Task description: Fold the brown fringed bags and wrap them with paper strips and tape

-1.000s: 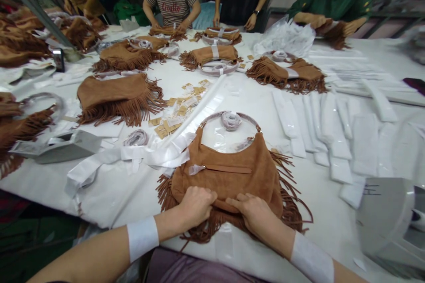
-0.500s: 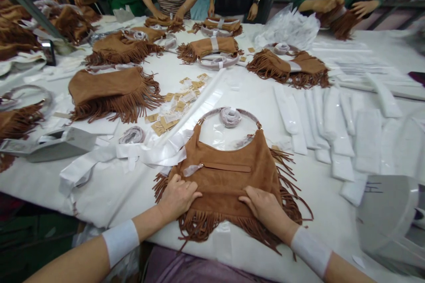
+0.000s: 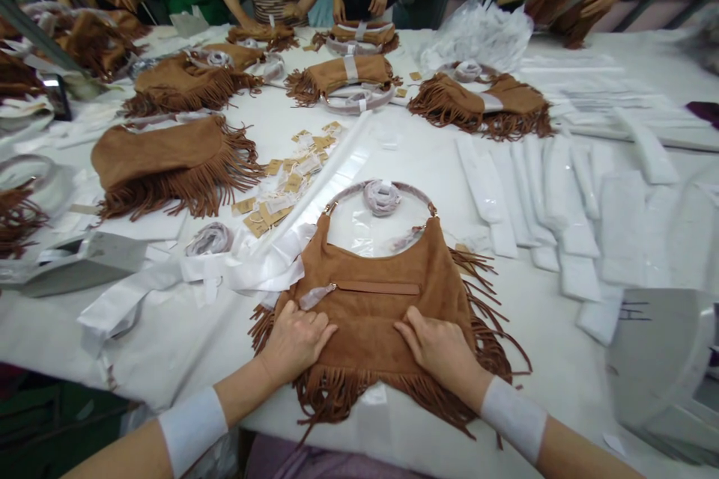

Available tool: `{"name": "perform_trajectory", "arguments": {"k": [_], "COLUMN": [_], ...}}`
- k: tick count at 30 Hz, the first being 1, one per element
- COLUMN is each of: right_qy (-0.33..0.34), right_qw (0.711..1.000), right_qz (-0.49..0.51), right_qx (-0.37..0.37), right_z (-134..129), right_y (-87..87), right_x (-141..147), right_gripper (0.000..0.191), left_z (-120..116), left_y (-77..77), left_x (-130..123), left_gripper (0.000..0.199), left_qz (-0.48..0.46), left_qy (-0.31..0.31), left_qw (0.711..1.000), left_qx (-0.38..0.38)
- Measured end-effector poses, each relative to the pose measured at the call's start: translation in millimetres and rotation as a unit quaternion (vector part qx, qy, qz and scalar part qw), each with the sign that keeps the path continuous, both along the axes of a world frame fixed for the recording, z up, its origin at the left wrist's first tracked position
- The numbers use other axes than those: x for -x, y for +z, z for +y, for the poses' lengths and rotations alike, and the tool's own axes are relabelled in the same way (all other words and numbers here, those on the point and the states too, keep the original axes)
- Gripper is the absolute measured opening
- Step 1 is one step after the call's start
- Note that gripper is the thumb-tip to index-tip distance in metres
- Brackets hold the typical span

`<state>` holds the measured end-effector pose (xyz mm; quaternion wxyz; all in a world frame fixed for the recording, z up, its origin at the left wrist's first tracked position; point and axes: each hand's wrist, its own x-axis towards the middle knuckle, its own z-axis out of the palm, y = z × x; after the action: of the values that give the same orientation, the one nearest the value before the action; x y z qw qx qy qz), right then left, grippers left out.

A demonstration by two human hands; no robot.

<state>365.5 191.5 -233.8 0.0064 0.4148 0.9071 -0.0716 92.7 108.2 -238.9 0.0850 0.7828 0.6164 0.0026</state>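
A brown fringed bag (image 3: 376,266) lies flat at the lower centre of the frame; its handle (image 3: 413,191) and zip pull (image 3: 316,296) are already wrapped; judged against the folded bag (image 3: 374,73) at upper centre, girdled by a white band (image 3: 351,67), folding and banding seem undone here; the long axis runs left to right, with the handle pointing to the top of the frame and the lower fringe (image 3: 331,393) to the bottom; left hand (image 3: 297,340) and right hand (image 3: 437,348) rest apart on the lower panel, fingers curled, thumbs extended inward; whether they pinch the material cannot be told.
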Motion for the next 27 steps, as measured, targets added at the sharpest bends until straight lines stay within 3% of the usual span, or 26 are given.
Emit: {"name": "perform_trajectory", "arguments": {"k": [6,11,15,18,22,24,27], "right_qy": [0.042,0.049,0.022,0.026,0.034,0.045,0.091], "right_qw": [0.996,0.993,0.994,0.996,0.997,0.997,0.993], "right_qz": [0.064,0.098,0.100,0.085,0.069,0.067,0.071], "right_qx": [-0.052,0.045,0.043,0.009,-0.017,-0.011,0.031], "right_z": [0.5,12.0,13.3,9.2,6.1,8.3,16.1], "right_y": [6.0,5.5,5.4,4.4,2.1,1.5,0.5], "right_x": [-1.3,2.6,6.0,6.6,4.9,2.9,-1.7], "right_gripper": [0.020,0.011,0.013,0.013,0.015,0.016,0.018], "left_z": [-4.1,-2.5,0.8,5.3,19.8,27.6,34.4], "left_y": [7.0,3.9,11.5,25.8,36.0,32.3,20.6], "left_x": [6.4,19.6,14.1,-7.2,-34.8,-37.6,-29.5], "left_gripper": [0.022,0.019,0.016,0.025,0.039,0.051,0.067], "left_qz": [-0.066,-0.192,-0.172,-0.107,-0.095,-0.079,-0.056], "left_qy": [0.043,0.053,0.056,-0.052,-0.286,-0.335,-0.357], "left_qw": [0.997,0.979,0.983,0.993,0.952,0.937,0.929], "left_qx": [0.005,0.032,0.031,0.018,0.042,0.062,0.074]}}
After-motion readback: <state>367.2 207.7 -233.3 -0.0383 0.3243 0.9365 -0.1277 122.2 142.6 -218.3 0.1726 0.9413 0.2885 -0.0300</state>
